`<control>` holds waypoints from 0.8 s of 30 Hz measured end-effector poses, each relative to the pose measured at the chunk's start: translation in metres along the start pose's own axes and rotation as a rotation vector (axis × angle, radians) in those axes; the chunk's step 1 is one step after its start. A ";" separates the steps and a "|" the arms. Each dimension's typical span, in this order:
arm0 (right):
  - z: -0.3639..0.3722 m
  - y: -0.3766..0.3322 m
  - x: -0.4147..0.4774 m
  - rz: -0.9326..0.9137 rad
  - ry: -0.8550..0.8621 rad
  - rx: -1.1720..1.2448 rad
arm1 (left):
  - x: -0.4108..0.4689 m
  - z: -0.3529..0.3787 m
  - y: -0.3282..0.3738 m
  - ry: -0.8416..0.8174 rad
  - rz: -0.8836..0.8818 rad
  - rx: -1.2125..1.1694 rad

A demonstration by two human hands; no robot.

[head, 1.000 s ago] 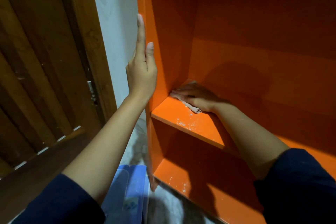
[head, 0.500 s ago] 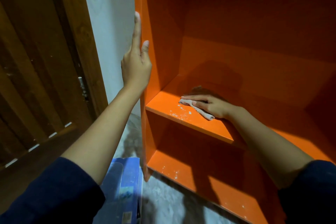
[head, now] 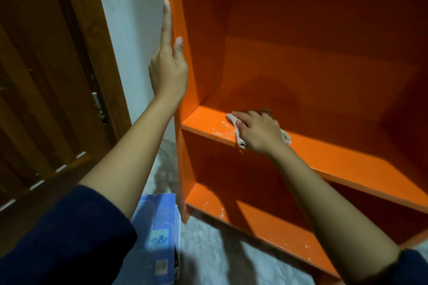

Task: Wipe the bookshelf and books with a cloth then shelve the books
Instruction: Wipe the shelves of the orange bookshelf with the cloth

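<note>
Middle shelf (head: 335, 159): my cloth (head: 232, 120) lies at its front edge, white specks (head: 218, 132) beside it. Floor (head: 220, 259): blue book (head: 159, 227), beside the bookshelf (head: 203, 53).

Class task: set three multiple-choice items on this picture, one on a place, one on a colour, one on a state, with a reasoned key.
1. Where is the cloth?
A. On the floor.
B. On the middle shelf board, under the right hand.
C. Hung on the door.

2. What colour is the bookshelf?
A. Orange.
B. Green.
C. White.

3. How is the left hand?
A. Clenched round a book.
B. Flat, fingers straight, against the bookshelf's side panel.
C. Resting on the floor.

Key: 1 B, the hand covers it on the board; 2 A, every panel is orange; 3 B, its fingers point up along the panel.
</note>
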State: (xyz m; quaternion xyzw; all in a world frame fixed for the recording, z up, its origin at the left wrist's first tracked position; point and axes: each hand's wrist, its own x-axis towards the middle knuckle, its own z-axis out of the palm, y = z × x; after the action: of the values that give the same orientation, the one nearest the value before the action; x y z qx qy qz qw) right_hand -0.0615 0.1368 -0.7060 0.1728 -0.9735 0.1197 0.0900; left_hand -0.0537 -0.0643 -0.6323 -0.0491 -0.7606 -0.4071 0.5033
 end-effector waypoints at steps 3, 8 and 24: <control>0.003 -0.016 0.000 -0.029 0.003 0.011 | 0.001 -0.001 0.003 -0.010 -0.028 0.059; 0.006 -0.037 0.009 -0.072 -0.053 0.041 | -0.004 -0.006 0.008 -0.067 -0.051 0.140; 0.012 -0.049 0.002 -0.501 0.062 0.129 | -0.023 -0.011 0.002 -0.168 -0.103 0.266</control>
State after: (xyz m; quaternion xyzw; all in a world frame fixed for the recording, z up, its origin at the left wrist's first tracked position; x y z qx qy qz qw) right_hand -0.0472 0.0886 -0.7076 0.4104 -0.8874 0.1606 0.1354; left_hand -0.0333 -0.0628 -0.6473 0.0234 -0.8487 -0.3226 0.4184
